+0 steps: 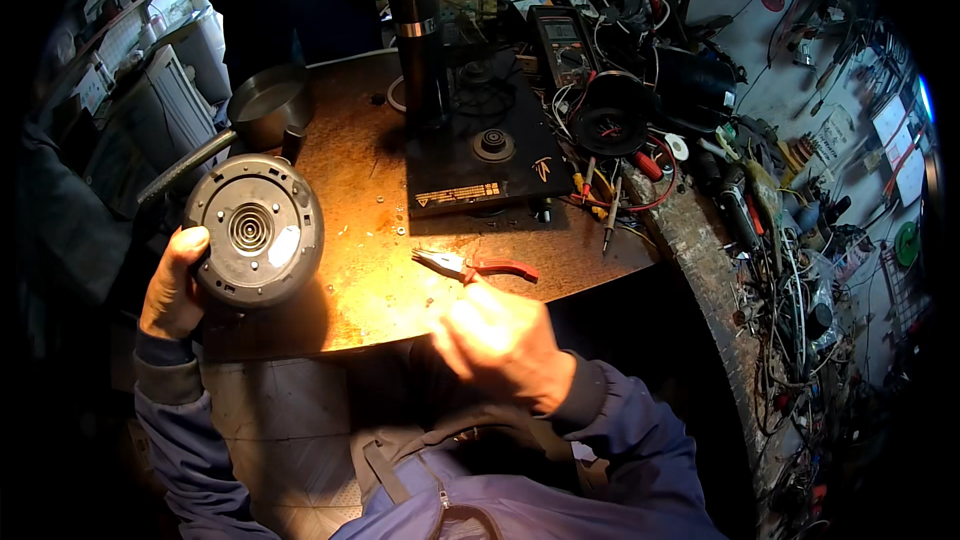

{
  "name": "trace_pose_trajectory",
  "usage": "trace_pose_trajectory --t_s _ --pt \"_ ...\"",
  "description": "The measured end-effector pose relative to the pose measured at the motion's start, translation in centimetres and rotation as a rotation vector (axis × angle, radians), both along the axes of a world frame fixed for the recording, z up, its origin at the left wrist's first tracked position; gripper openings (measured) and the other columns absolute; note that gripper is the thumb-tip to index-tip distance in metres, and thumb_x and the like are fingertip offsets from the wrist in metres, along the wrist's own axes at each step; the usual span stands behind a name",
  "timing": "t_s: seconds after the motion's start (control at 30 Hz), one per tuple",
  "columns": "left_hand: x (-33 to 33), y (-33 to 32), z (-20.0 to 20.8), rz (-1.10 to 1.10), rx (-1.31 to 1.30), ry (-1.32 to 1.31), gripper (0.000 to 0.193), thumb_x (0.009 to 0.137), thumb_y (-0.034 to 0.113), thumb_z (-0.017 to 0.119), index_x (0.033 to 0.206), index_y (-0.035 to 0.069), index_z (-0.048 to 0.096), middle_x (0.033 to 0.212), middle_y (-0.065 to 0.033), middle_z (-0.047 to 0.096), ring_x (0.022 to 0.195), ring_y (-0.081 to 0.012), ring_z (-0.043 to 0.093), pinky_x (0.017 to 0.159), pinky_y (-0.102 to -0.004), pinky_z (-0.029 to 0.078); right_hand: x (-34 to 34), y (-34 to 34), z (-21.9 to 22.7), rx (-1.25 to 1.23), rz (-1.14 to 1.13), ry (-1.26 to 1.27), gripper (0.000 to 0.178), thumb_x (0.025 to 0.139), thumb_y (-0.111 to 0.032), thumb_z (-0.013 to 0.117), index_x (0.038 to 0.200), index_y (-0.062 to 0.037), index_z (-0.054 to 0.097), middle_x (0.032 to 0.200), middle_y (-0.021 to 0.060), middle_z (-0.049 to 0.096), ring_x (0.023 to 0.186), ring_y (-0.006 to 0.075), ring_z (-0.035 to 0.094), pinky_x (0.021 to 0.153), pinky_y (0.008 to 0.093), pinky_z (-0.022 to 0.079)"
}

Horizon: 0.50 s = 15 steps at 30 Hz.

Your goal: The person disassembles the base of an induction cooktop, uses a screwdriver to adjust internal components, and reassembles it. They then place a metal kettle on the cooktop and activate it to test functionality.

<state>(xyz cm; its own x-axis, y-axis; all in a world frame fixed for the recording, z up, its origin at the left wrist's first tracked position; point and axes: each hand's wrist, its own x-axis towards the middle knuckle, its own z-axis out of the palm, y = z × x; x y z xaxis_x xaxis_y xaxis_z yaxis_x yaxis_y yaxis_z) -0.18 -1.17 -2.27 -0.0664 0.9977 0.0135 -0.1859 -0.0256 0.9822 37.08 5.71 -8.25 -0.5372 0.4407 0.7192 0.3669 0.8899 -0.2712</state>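
Observation:
My left hand (176, 285) grips a round dark grey kettle (290, 265), thumb on its rim. Its underside is turned up, showing a ring-shaped connector in the middle, several screws and a pale label. Over the table's front edge, my right hand (505, 340) is curled, slightly blurred and brightly lit. Its fingertips meet one handle of the red-handled pliers (497, 266), whose jaws point left, slightly parted. Behind the pliers stands a black appliance base (450, 175) with a round connector (493, 145) on top and a tall dark column (422, 65).
A metal pan (270, 105) with a long handle sits at the table's far left. To the right are a multimeter (562, 45), a black round bowl-like part (610, 115), a red-handled tool (650, 165) and tangled cables. Small nuts are scattered over the brown wooden table (345, 200).

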Motion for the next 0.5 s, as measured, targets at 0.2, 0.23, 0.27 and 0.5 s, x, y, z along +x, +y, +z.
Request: trace_pose_trajectory --t_s 0.2,0.23,0.27,0.5 --pt "-0.5 -0.6 -0.6 0.016 0.018 -0.031 0.071 0.095 0.045 0.072 0.145 -0.002 0.054 0.135 -0.0136 0.066 0.122 -0.024 0.065 0.109 -0.0399 0.051 7.7 4.5 -2.8 -0.175 -0.382 0.022 0.012 0.088 -0.01 0.076 0.086 -0.0046 0.066 0.081 0.0132 0.063 0.07 0.0358 0.066 0.059 0.0442 0.052" --pt "-0.7 -0.5 -0.6 0.018 0.012 -0.029 0.071 0.094 0.046 0.072 0.145 -0.002 0.054 0.136 -0.0136 0.066 0.123 -0.0241 0.065 0.109 -0.0401 0.051 8.6 5.4 -3.0 -0.181 -0.428 0.055 0.012 0.088 -0.009 0.077 0.086 -0.0039 0.066 0.083 0.014 0.064 0.07 0.0383 0.066 0.06 0.0455 0.052" --pt "-0.6 -0.4 -0.6 0.019 0.007 -0.026 0.072 0.094 0.047 0.072 0.145 -0.002 0.054 0.137 -0.0136 0.066 0.123 -0.0243 0.065 0.11 -0.0402 0.05 9.1 6.0 -3.2 -0.197 -0.463 0.074 0.013 0.088 -0.011 0.077 0.086 -0.0051 0.066 0.082 0.0139 0.064 0.07 0.0388 0.066 0.059 0.0459 0.052" --pt "-0.1 -0.2 -0.6 0.005 0.068 0.043 0.078 0.095 0.054 0.068 0.145 -0.004 0.051 0.137 -0.0152 0.065 0.123 -0.0263 0.065 0.109 -0.0417 0.053 9.1 8.0 -6.0 -0.001 -0.565 0.102 0.014 0.084 -0.012 0.077 0.082 -0.0086 0.064 0.078 0.009 0.06 0.067 0.0304 0.065 0.057 0.0414 0.05"
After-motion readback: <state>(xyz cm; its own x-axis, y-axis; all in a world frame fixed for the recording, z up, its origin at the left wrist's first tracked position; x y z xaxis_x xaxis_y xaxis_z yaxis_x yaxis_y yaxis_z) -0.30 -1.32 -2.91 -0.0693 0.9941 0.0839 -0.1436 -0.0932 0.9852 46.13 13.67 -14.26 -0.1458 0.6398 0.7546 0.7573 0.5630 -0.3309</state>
